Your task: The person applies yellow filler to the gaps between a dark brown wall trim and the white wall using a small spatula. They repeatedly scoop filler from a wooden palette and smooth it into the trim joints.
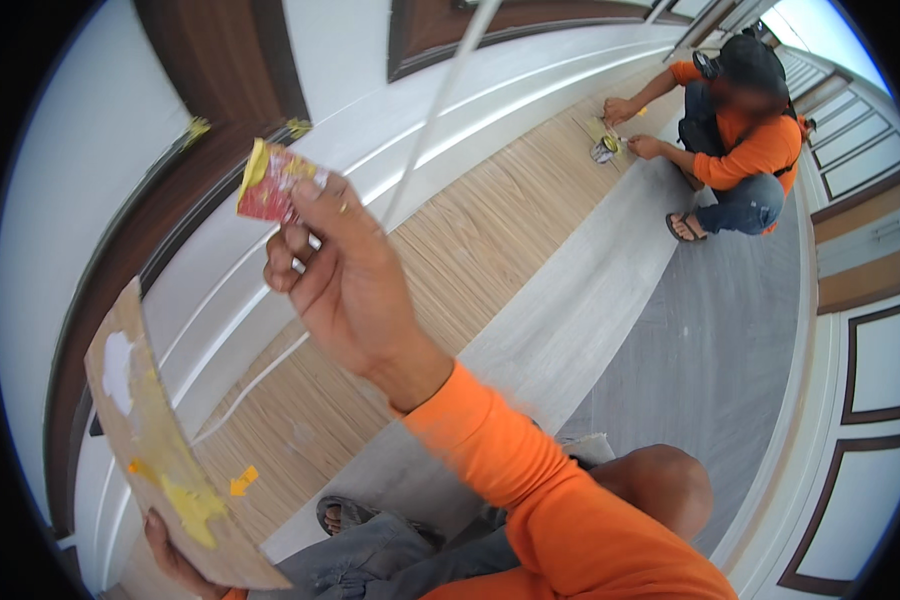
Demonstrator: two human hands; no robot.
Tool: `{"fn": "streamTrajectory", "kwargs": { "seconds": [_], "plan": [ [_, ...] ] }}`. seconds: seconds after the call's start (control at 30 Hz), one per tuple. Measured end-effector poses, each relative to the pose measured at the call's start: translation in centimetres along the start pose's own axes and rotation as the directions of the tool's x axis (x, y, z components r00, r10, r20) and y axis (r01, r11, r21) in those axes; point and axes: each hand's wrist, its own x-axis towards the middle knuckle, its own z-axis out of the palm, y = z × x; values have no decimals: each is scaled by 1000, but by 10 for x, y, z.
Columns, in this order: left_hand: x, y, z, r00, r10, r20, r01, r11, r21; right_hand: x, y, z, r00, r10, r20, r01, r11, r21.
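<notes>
My right hand (335, 265) is raised at the centre left, fingers closed on a small flat red putty scraper (270, 182) smeared with yellow and white. The scraper is up near the dark brown wooden frame (232, 75) on the white wall; I cannot tell whether they touch. At the lower left, my left hand (175, 560) grips the lower edge of a thin wooden board (155, 400). That board is tilted and carries a white patch of putty (118, 372) and a yellow smear of putty (195, 508). Some of the left fingers are hidden behind it.
A thin white cord (438, 110) hangs across the view. Wood-look flooring (490, 240) and a grey strip (570, 310) run away along the wall. An orange arrow marker (243, 480) shows beside the board. Another person (755, 130) crouches at the far right by an open tin (604, 150).
</notes>
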Motion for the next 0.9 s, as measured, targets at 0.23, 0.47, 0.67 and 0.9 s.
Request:
{"fn": "streamTrajectory", "kwargs": {
  "seconds": [0.23, 0.47, 0.67, 0.9],
  "plan": [
    [-23, 67, 11, 968, 239, 82, -232, 969, -85, 3, 39, -26, 994, 4, -111, 10, 991, 130],
    [-62, 69, 50, 911, 223, 347, -127, 952, -277, 30, 69, -35, 998, 24, 64, -27, 999, 39],
    [-53, 60, 52, 967, 183, 179, -185, 983, -2, 30, 84, -48, 1000, -11, 13, 9, 993, 115],
    [-44, 44, 49, 990, 143, 14, -139, 931, 338, 20, 56, -84, 873, -420, -249, 295, 860, -417]
  ]
}}
